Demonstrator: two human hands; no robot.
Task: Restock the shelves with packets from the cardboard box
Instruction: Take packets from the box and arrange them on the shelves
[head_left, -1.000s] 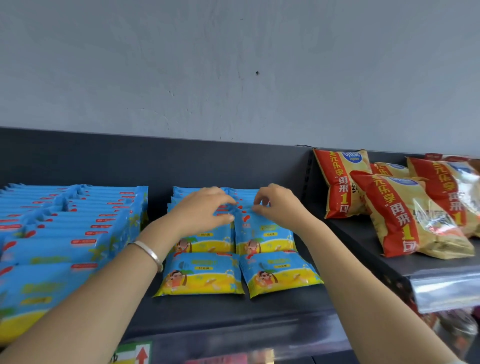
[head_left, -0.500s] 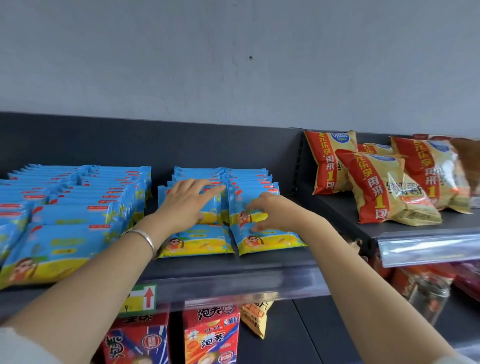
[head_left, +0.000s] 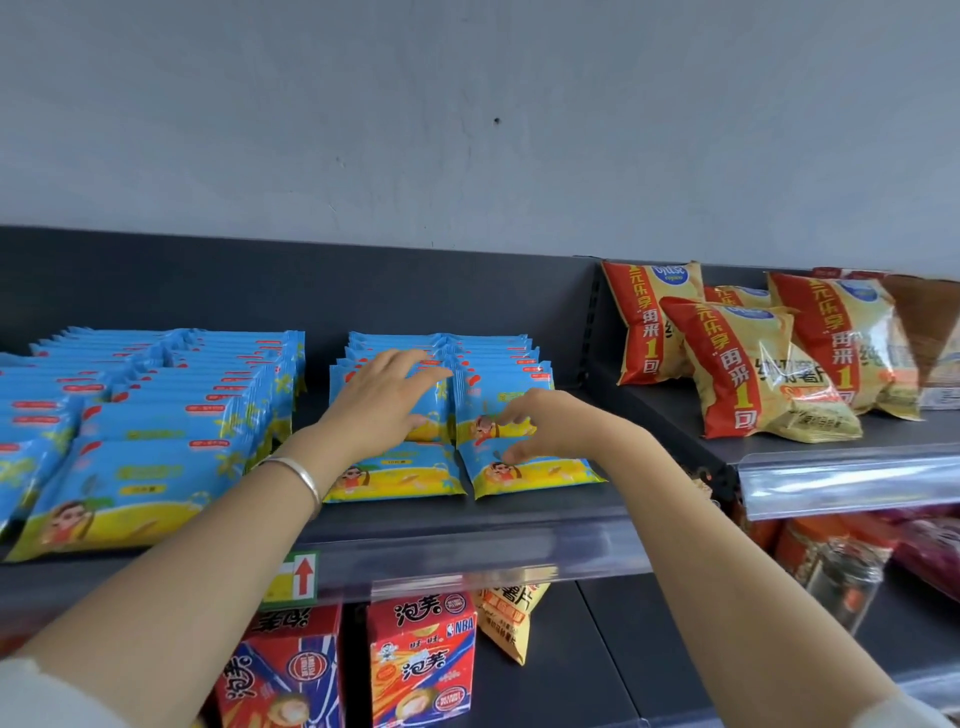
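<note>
Two columns of blue and yellow packets lie overlapped on the dark top shelf. My left hand, a silver bangle on its wrist, rests flat with straight fingers on the left column. My right hand is over the right column, fingers loosely bent. Its index tip touches the second packet and its thumb touches the top edge of the front packet. The cardboard box is out of view.
A larger block of the same blue packets fills the shelf to the left. Orange and yellow crisp bags stand on the right-hand shelf. Red snack boxes and a yellow bag sit on the shelf below, with a jar at lower right.
Both hands were pinching packet tops further back a second ago. The left hand has flattened onto its column. The right has come forward to the front packets.
</note>
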